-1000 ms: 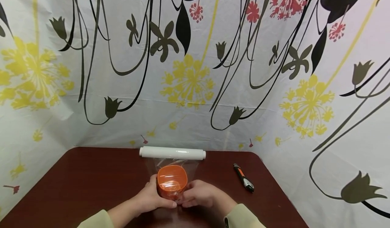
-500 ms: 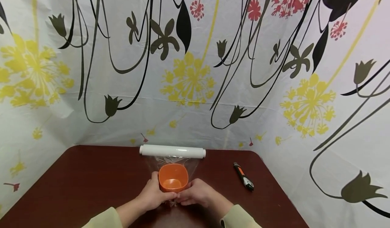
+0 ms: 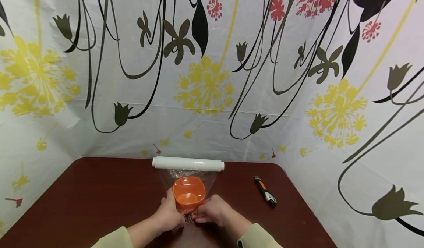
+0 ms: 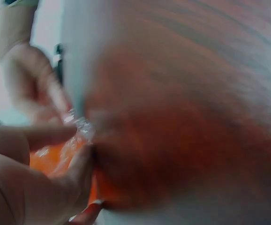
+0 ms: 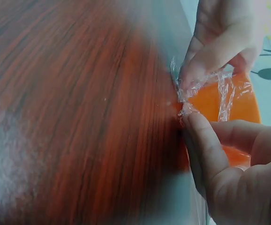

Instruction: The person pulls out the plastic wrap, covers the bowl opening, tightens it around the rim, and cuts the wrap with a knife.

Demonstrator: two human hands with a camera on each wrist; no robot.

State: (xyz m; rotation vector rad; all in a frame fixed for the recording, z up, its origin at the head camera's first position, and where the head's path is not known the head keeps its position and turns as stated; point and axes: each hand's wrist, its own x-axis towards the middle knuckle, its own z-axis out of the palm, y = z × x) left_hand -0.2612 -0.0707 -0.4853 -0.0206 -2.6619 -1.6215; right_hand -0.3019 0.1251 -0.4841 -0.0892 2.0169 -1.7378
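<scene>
An orange bowl (image 3: 189, 191) with rounded-square sides sits at the near middle of the dark red-brown table. Clear cling film (image 3: 208, 179) runs from a white roll (image 3: 188, 164) at the back over the bowl. My left hand (image 3: 168, 213) lies along the bowl's left side, thumb and finger pinching film at the near side. From the right, my right hand (image 3: 213, 210) pinches the film's near edge. In the right wrist view, bunched film (image 5: 188, 96) gathers between both hands' fingertips, close against the orange wall. The left wrist view shows the bowl (image 4: 48, 161) partly hidden behind fingers.
To the right on the table (image 3: 99, 192) lies a black and orange utility knife (image 3: 265, 191). Behind the table hangs a white flower-patterned cloth (image 3: 212, 130), which also runs down both sides.
The bowl tipped toward me and back a little, and the film over it shifted. My left thumb has left the bowl's front and drawn down and left, opening a gap between my hands.
</scene>
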